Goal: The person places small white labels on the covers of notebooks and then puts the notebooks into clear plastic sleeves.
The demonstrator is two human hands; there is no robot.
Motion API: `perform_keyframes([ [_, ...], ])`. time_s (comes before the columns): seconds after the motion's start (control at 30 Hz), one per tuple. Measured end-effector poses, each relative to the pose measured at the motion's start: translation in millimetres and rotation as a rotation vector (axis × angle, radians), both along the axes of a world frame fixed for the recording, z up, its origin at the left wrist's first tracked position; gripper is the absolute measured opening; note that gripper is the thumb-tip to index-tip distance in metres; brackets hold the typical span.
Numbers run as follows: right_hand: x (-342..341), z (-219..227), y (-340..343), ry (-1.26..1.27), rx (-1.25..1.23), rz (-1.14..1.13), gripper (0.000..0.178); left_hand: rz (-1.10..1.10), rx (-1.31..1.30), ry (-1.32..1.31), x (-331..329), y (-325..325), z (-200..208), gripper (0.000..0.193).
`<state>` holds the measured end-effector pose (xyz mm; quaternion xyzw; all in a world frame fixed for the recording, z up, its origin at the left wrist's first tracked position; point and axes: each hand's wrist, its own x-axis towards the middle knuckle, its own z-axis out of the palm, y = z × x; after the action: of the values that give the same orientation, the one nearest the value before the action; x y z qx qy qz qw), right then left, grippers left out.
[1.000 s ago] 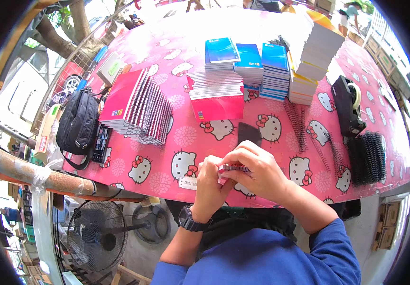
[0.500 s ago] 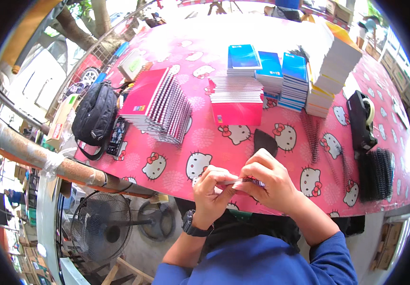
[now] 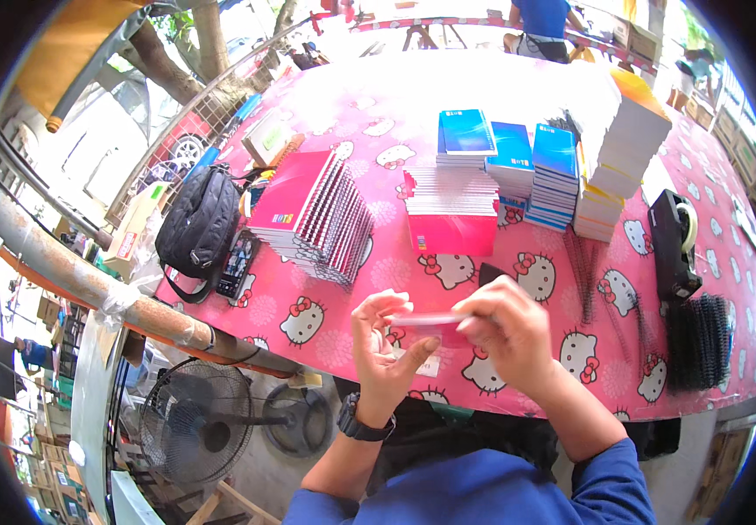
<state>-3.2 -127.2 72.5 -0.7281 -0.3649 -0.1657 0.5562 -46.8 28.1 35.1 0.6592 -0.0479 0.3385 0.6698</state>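
Note:
My right hand (image 3: 511,332) pinches one end of a thin notebook (image 3: 435,320). Held nearly edge-on over the near edge of the table, the notebook shows as a pale strip with a blurred pinkish cover below it. At its other end is my left hand (image 3: 382,341), thumb and fingers spread apart; whether a fingertip touches the notebook I cannot tell. A black watch sits on my left wrist. Beyond my hands lies a pile of red notebooks (image 3: 452,234), and a taller stack of red spiral notebooks (image 3: 295,197) stands to its left.
Blue notebooks (image 3: 555,150) are stacked behind, beside a tall white-and-yellow paper stack (image 3: 627,131). At the right are a black tape dispenser (image 3: 671,241) and a bunch of black spiral coils (image 3: 700,341). A black bag (image 3: 198,219) lies left; a fan (image 3: 198,420) stands below the table.
My left hand has loosened from the notebook and spread its fingers. My right hand has moved slightly right, and the notebook between them is turned edge-on. The view has shifted a little.

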Motion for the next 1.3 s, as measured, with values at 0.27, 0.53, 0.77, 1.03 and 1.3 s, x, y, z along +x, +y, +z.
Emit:
perform_keyframes([
  [0.27, 71, 52, 61, 0.027, 0.329, -0.008, 0.015, 0.095, 0.196, 0.007, 21, 75, 59, 0.049],
  [0.53, 197, 7, 205, -0.348, 0.064, -0.396, 0.022, 0.716, 0.878, -0.002, 116, 201, 66, 0.017],
  [0.77, 200, -8, 234, 0.315, 0.377, -0.127, 0.043, 0.382, 0.036, -0.067, 144, 205, 22, 0.042],
  [1.03, 185, -8, 224, 0.148, 0.477, -0.321, 0.055, 0.401, -0.039, -0.097, 140, 190, 23, 0.063],
  [1.3, 128, -38, 244, 0.462, 0.51, -0.366, 0.069, 0.424, -0.232, -0.011, 132, 181, -3, 0.071],
])
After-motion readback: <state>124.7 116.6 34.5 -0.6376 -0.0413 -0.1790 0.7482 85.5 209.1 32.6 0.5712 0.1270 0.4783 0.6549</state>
